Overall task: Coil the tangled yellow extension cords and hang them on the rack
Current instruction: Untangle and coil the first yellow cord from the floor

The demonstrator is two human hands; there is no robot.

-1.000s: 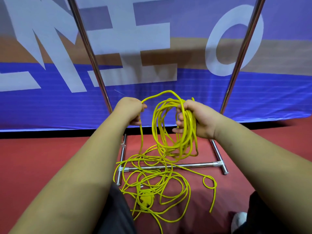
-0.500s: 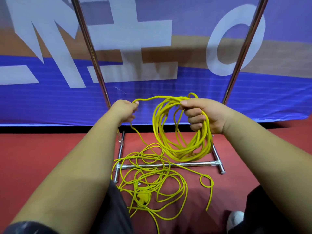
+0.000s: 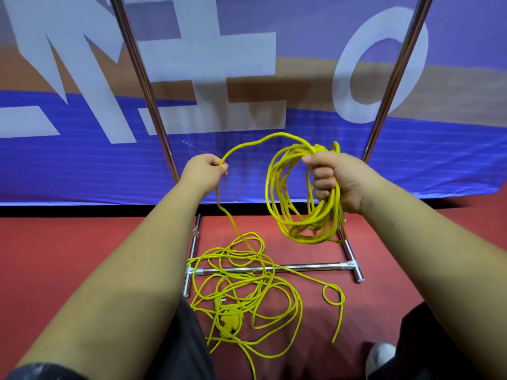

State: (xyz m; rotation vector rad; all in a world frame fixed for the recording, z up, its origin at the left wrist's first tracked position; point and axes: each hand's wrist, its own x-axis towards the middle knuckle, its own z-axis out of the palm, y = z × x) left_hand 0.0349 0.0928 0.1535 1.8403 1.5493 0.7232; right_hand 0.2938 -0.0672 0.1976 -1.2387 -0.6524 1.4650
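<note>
currently we hold a yellow coil [image 3: 285, 223] in front of the rack [image 3: 315, 266].
our right hand [image 3: 333, 179] grips the top of the coil, fingers curled round the bundled loops, which hang free above the red floor [image 3: 82, 242] near the rack's right upright. our left hand [image 3: 204, 168] pinches a single strand that arcs up and over to the coil and also drops down to the tangled cord [image 3: 241, 286] lying on the floor across the rack's base bar. a yellow plug block [image 3: 229, 320] sits in that tangle near our legs. one loose end curls into a small loop to the right. behind the rack stands a blue banner [image 3: 82, 165] with large pale letters.
</note>
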